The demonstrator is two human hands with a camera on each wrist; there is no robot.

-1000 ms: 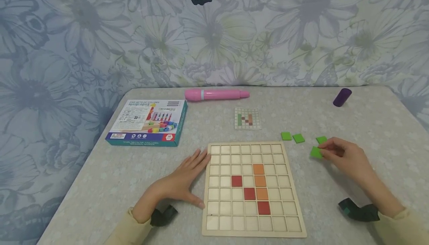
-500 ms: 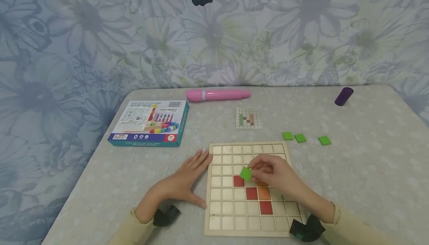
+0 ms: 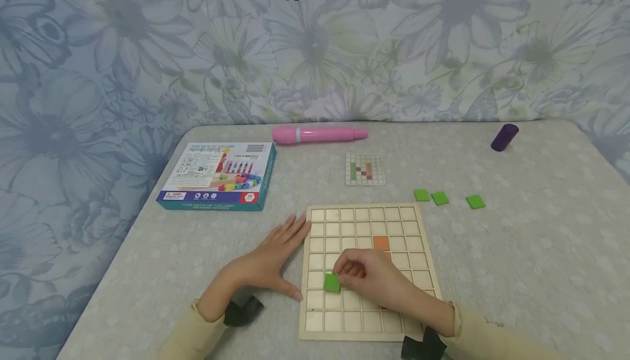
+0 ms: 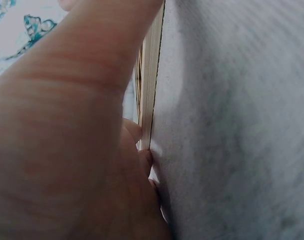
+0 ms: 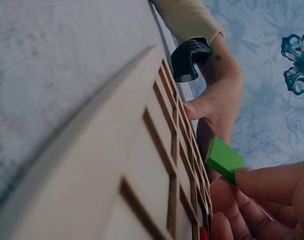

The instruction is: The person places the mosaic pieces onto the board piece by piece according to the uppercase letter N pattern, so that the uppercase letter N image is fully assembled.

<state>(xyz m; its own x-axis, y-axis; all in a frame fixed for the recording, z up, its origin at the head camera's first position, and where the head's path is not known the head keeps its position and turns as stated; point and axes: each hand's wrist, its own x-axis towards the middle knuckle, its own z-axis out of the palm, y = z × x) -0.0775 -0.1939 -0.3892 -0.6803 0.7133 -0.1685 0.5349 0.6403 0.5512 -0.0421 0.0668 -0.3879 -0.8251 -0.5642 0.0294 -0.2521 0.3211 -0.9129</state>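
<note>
A wooden grid board point(image 3: 315, 321) lies on the table. My right hand point(image 3: 374, 278) pinches a green tile point(image 3: 332, 282) by its edge over the board's left part; the right wrist view shows the green tile point(image 5: 224, 157) tilted between thumb and fingers. My left hand point(image 3: 266, 264), fingers spread, touches the board's left edge with fingertips and thumb; the board's side point(image 4: 151, 85) shows beside it in the left wrist view. An orange tile point(image 3: 381, 243) sits in a cell; my right hand and arm hide the red tiles and most other orange ones from the head view.
Green tiles point(image 3: 440, 198) lie right of the board's far corner. Behind the board is a small pattern card point(image 3: 364, 169). A pink pen-like tube point(image 3: 325, 135), a boxed set point(image 3: 216, 176) and a purple cylinder point(image 3: 504, 138) stand or lie farther back.
My right hand took a green tile from the group at the right and carried it left across the board, then nearer the front. My left hand stays at the board's left edge.
</note>
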